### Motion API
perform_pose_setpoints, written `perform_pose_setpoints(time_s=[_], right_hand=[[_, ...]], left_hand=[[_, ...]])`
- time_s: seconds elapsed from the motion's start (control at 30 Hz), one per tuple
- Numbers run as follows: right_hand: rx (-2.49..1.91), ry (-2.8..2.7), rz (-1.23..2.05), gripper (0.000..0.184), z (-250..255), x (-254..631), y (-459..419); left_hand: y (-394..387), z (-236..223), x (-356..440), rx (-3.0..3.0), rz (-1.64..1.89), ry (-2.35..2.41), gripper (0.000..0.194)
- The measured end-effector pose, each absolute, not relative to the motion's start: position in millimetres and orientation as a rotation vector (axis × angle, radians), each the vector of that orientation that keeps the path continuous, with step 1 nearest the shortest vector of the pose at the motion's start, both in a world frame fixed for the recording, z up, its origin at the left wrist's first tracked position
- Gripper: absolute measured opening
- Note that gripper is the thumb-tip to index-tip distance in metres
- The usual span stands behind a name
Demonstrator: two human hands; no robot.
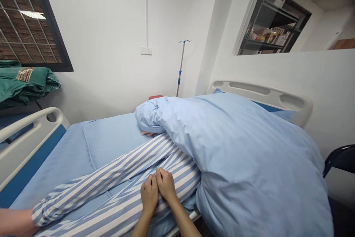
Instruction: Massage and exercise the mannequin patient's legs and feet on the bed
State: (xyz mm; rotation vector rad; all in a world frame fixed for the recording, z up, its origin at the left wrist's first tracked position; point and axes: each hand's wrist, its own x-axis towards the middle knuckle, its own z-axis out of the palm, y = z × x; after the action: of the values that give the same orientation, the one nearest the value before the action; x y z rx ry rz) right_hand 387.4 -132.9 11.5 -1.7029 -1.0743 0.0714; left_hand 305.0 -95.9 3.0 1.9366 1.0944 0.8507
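Note:
My left hand (149, 192) and my right hand (165, 183) are closed side by side, knuckles nearly touching. They rest over the upper leg of blue-and-white striped trousers (119, 172) worn by a figure lying on the bed. Both sets of fingertips curl out of sight, so I cannot tell whether they grip the cloth. A puffy light-blue quilt (238, 148) is heaped over the figure's upper body, just right of my hands. Fingers of the lying figure (148, 133) poke out from under its edge. A bare lower leg (16, 221) extends at the lower left.
The bed has a light-blue sheet (111, 129), a footboard (33, 144) at left and a headboard (266, 94) at right. An IV pole (181, 67) stands behind it. A black chair (341, 159) is at right; green folded cloth (27, 85) lies at left.

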Motion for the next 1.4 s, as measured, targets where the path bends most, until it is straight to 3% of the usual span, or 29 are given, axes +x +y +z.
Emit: perform_pose_setpoints(time_s=[0.43, 0.83, 1.13, 1.4], right_hand=[[-1.519, -0.808, 0.272, 0.04, 8, 398, -132], [-1.544, -0.796, 0.275, 0.038, 9, 399, -131], [-1.967, -1.18, 0.057, 0.04, 50, 413, -139], [-1.913, -1.13, 0.038, 0.04, 21, 429, -142]], left_hand=[[-91, 30, 345, 1.478, 0.878, 0.879, 0.035], [-102, 12, 343, 1.839, 0.941, 1.005, 0.035], [-100, 7, 341, 1.857, 0.857, 0.98, 0.036], [-102, 6, 345, 1.927, 0.83, 1.027, 0.036]])
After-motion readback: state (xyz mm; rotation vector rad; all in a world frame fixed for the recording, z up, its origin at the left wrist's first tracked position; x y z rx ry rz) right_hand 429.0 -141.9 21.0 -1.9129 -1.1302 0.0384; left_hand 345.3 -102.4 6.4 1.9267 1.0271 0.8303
